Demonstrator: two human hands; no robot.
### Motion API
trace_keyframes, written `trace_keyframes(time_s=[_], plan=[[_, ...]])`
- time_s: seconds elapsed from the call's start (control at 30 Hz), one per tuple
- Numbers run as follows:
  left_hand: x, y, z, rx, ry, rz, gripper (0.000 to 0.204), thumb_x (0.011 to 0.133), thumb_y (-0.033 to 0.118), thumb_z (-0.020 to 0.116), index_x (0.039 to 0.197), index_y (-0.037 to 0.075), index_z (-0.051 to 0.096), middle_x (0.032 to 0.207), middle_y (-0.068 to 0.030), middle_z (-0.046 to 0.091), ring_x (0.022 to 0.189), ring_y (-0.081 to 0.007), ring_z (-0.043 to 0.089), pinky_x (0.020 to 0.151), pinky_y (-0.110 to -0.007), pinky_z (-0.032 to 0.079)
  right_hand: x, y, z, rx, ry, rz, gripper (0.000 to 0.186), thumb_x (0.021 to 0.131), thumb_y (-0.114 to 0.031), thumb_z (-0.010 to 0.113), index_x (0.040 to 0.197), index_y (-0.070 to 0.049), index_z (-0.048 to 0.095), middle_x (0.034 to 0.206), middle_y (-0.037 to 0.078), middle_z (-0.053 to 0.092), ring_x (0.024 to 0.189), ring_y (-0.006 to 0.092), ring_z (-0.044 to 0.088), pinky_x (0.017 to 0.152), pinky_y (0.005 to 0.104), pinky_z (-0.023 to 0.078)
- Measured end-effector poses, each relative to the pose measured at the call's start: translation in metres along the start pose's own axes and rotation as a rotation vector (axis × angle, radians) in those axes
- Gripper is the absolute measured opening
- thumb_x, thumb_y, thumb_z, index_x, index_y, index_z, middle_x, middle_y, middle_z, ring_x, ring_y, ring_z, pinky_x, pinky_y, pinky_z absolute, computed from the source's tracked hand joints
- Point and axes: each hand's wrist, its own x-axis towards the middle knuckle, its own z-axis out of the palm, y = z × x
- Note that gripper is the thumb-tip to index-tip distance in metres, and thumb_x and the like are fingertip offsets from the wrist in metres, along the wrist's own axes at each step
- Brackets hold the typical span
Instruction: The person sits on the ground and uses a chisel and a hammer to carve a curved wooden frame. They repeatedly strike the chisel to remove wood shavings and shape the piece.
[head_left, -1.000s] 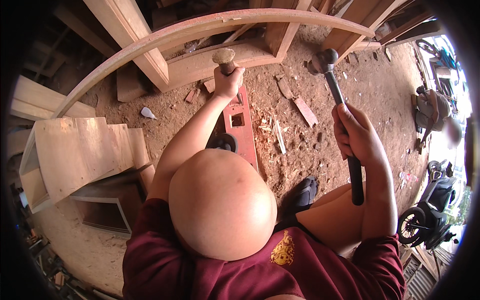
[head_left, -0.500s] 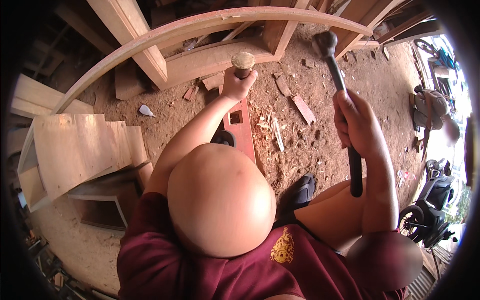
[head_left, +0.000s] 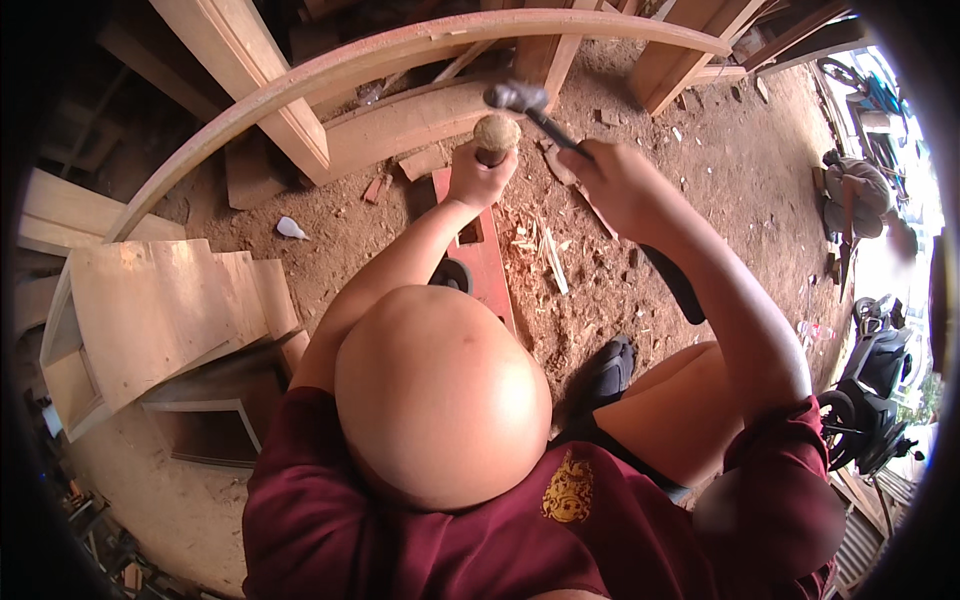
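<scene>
My left hand (head_left: pixel 478 178) is wrapped round an upright tool handle, apparently a chisel (head_left: pixel 497 132), with a pale, battered, mushroomed top. Its blade is hidden under the fist. Beneath lies a red-painted timber (head_left: pixel 486 268) with a rectangular hole cut in it, partly covered by my forearm and knee. My right hand (head_left: pixel 622 190) grips a hammer (head_left: pixel 518 98) by its dark handle. The hammer's metal head, slightly blurred, is just beyond and above the chisel's top, and the handle's end shows below my wrist.
Pale wood chips (head_left: pixel 545 255) litter the dirt floor right of the timber. A curved wooden piece (head_left: pixel 400 48) arches across the far side, before wooden frames (head_left: pixel 245 75). Boards (head_left: pixel 165 310) stand at left. At right are a crouching person (head_left: pixel 858 200) and a motorcycle (head_left: pixel 870 370).
My right hand has swung the hammer leftward, bringing its head from the upper right to near the chisel's top. My left hand still holds the chisel, with little movement.
</scene>
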Motion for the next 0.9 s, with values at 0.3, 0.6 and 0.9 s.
trace_keyframes(time_s=[0.3, 0.6, 0.9], plan=[[-0.002, -0.003, 0.008, 0.027, -0.049, 0.09, 0.017, 0.083, 0.018, 0.065, 0.072, 0.005, 0.062, 0.059, -0.0007, 0.06, 0.055, -0.011, 0.058, 0.052, -0.029, 0.044, -0.001, 0.008, 0.011, -0.268, -0.064, -0.019, 0.042, 0.101, -0.035, 0.04, 0.102, 0.004, 0.055, 0.074, 0.015, 0.063, 0.06, 0.0265, 0.062, 0.051, 0.0403, 0.048], [0.082, -0.047, -0.041, -0.441, 0.324, -0.564, 0.033, 0.082, 0.022, 0.067, 0.07, 0.013, 0.038, 0.052, 0.0042, 0.035, 0.041, -0.0081, 0.035, 0.039, -0.027, 0.031, -0.096, 0.044, -0.028, 0.841, -0.187, 0.384, 0.034, 0.102, -0.037, 0.041, 0.082, -0.01, 0.046, 0.055, -0.005, 0.037, 0.039, 0.0042, 0.031, 0.034, 0.0233, 0.027], [0.041, -0.029, -0.047, -0.551, 0.277, -0.303, 0.023, 0.084, 0.014, 0.059, 0.071, 0.011, 0.04, 0.05, 0.0024, 0.035, 0.038, -0.009, 0.031, 0.04, -0.027, 0.028, -0.12, 0.072, -0.035, 1.131, 0.011, 0.413, 0.033, 0.101, -0.038, 0.043, 0.089, -0.008, 0.048, 0.06, -0.006, 0.034, 0.043, 0.0022, 0.028, 0.036, 0.0195, 0.023]])
